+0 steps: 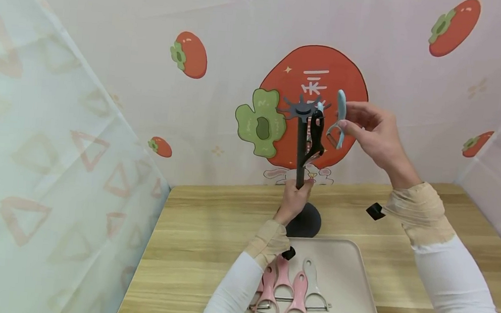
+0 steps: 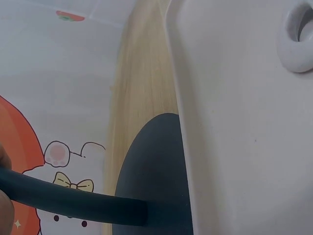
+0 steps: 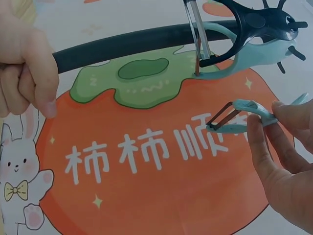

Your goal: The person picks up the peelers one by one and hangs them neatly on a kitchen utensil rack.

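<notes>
My left hand (image 1: 294,200) grips the lower part of a dark stand's pole (image 1: 301,151), just above its round base (image 1: 311,222). Hooks fan out from the stand's top (image 1: 302,110). A black peeler (image 1: 316,132) hangs from them, and beside it a light blue peeler (image 3: 264,55), best seen in the right wrist view. To the right of the stand, my right hand (image 1: 375,135) pinches another light blue peeler (image 1: 342,105) between thumb and fingers. That peeler is upright in the head view, handle up and blade down, apart from the hooks.
A beige tray (image 1: 355,290) lies in front of the stand's base on the wooden table (image 1: 193,251). It holds several pink peelers (image 1: 298,292) and a grey-white peeler (image 1: 310,276). Behind the table hangs a backdrop (image 1: 217,124) printed with persimmons; a patterned curtain (image 1: 53,159) borders the left side.
</notes>
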`<state>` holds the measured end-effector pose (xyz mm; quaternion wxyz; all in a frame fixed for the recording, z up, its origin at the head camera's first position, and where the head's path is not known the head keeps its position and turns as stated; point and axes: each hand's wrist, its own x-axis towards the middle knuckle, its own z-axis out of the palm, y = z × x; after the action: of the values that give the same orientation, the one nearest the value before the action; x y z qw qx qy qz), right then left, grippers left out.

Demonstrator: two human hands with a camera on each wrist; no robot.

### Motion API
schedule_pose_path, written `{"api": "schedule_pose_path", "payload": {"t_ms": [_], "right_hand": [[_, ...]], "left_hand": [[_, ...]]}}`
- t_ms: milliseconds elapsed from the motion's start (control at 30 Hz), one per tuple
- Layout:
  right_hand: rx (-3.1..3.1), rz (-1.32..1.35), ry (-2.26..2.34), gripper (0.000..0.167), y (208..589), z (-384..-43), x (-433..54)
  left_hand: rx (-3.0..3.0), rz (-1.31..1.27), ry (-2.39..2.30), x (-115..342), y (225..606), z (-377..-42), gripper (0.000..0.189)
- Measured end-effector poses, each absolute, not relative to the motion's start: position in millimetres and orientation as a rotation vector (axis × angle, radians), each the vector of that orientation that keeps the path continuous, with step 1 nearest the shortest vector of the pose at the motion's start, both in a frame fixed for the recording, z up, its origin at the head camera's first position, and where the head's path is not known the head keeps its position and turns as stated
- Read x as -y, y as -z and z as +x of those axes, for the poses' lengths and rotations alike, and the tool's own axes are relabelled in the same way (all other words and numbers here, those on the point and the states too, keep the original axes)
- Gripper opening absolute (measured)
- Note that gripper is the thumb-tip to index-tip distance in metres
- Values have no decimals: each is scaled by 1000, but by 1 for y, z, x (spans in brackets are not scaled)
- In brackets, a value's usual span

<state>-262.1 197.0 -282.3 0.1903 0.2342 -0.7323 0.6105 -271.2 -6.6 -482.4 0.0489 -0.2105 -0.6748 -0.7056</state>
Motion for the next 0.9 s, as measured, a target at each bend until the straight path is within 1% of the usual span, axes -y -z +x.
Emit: {"api": "schedule_pose_path", "payload": {"t_ms": [167,500,767,900], "right_hand": [[2076,659,-1742,37,278,-266,-194],[1978,785,-1908,36,275,-275,-188],[2080,745,-1751,37,270,-276,-183],[2092,756,-1750,37,269,-277,-181]], "left_hand": [[2038,-655,2157,7,483,-272,58],[2037,-679,2163,7,484,-272,57],[2050,-705,2139,9,482,-272,58],[2048,-718,2134,9,482,-273,59]]}}
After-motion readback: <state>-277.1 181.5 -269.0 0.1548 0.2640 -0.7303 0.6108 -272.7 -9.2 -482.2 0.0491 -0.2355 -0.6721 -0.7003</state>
